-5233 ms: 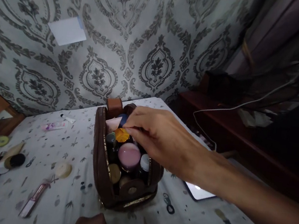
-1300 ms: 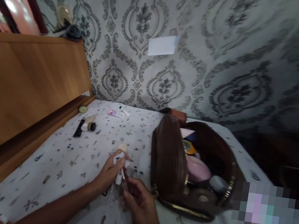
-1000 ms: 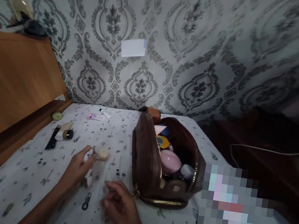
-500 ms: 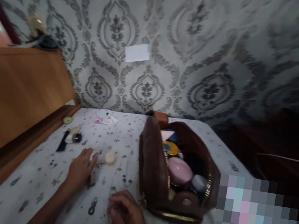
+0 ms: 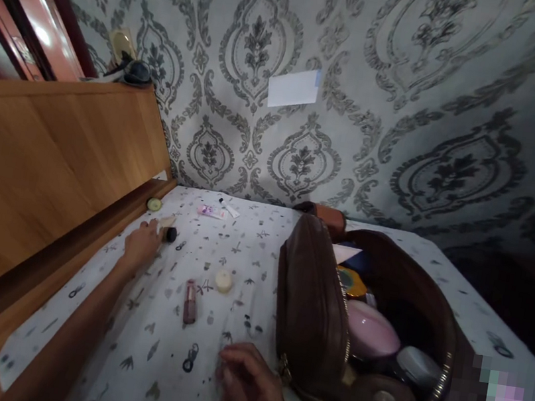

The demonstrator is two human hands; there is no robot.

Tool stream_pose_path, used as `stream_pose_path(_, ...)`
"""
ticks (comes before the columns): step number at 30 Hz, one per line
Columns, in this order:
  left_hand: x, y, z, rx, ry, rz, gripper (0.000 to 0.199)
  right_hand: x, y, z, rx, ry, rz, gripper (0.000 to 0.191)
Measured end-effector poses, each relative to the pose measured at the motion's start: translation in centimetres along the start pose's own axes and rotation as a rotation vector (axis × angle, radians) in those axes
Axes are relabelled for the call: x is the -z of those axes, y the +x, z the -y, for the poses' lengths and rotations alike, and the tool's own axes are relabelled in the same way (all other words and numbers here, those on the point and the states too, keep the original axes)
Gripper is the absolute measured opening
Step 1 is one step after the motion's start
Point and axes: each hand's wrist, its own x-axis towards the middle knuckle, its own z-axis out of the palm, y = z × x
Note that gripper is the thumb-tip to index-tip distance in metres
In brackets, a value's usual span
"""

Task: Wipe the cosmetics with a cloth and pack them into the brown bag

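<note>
My left hand point(image 5: 142, 246) reaches over the small cosmetics near the wooden edge, fingers bent and apart. A small bottle with a black cap point(image 5: 170, 235) shows just right of its fingers; whatever lies under the palm is hidden. My right hand point(image 5: 256, 386) hovers low by the bag's front left corner, loosely curled, nothing visible in it. A pinkish lip gloss tube point(image 5: 190, 303) lies between the hands, and a round cream-coloured lid or jar point(image 5: 223, 280) sits close by. To the right, a brown zippered bag point(image 5: 305, 300) gapes, with a pink rounded case point(image 5: 371, 330) inside.
Farther back on the patterned sheet lie a pink-and-white tube point(image 5: 212, 212) and a slim white tube point(image 5: 230, 208). A round greenish item point(image 5: 154, 204) rests at the wooden ledge. A wooden panel point(image 5: 54, 148) bounds the left side; a patterned wall point(image 5: 298, 158) rises behind.
My left hand has moved away from the lip gloss tube, farther left and back to the small cosmetics, covering the black one. The view has turned left. My right hand stays near the bag.
</note>
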Motion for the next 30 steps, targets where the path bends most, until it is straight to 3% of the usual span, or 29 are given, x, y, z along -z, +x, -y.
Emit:
stream_pose_path(4,-0.2,2.0,1.3,-0.023,0.009,0.116,0.041,-0.4,0.0,-0.5,0.024,0.015,-0.069,0.041)
stream_pose_path(8,-0.5,2.2,1.3,-0.054,0.019,0.164,0.047,-0.7,0.1,-1.2,0.056,0.003,-0.052,0.039)
stream_pose_path(13,-0.6,1.3,0.4,-0.046,-0.021,0.087,0.042,-0.4,0.1,-0.5,0.052,0.001,-0.001,0.041)
stream_pose_path(18,2.1,-0.4,1.7,-0.074,-0.180,-0.045,0.043,-0.4,-0.1,1.1,0.038,0.005,0.014,0.038)
stream_pose_path(22,4.2,-5.4,1.5,-0.235,-0.364,-0.019,0.058,-0.8,-0.7,1.4,-0.012,0.066,-0.006,0.042)
stream_pose_path(26,3.4,-13.3,-0.8,-0.529,-0.579,0.068,0.053,-1.0,-1.0,1.4,0.025,0.145,0.022,0.066)
stream_pose_path(28,1.9,-17.4,-2.0,-0.766,-0.538,-0.064,0.051,-0.9,-1.1,1.8,0.078,0.150,0.045,0.067)
stream_pose_path(30,0.0,-20.7,-3.1,-0.875,-0.460,-0.196,0.045,-0.7,-1.1,2.5,0.136,0.125,0.023,0.059)
